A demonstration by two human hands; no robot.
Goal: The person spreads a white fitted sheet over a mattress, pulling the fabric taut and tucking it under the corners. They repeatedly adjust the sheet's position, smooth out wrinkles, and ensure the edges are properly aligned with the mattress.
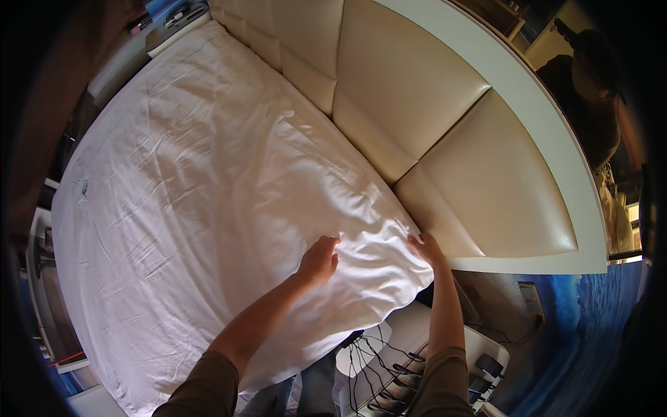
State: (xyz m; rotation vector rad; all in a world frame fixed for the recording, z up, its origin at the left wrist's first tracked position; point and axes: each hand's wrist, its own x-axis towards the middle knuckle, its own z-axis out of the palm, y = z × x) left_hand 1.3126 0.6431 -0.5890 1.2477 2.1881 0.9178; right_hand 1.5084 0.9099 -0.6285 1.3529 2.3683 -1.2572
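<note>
A white fitted-looking sheet (208,182) covers the bed, wrinkled most near the corner by the headboard. My left hand (320,260) rests on the sheet short of that corner, with its fingers bent; whether they pinch any cloth cannot be told. At the mattress edge beside the padded headboard (401,99), my right hand (428,250) grips the sheet's edge, thumb and fingers close to the cloth. Folds in the sheet run between the two hands. A small green mark (84,188) shows on the sheet at the far left.
A pale bedside cabinet (411,323) with several black cables (380,359) stands below the bed corner. Black power adapters (490,365) lie at its right. A wall outlet (530,299) is beside a blue ocean mural (578,313). Another bedside surface (156,41) is at the top left.
</note>
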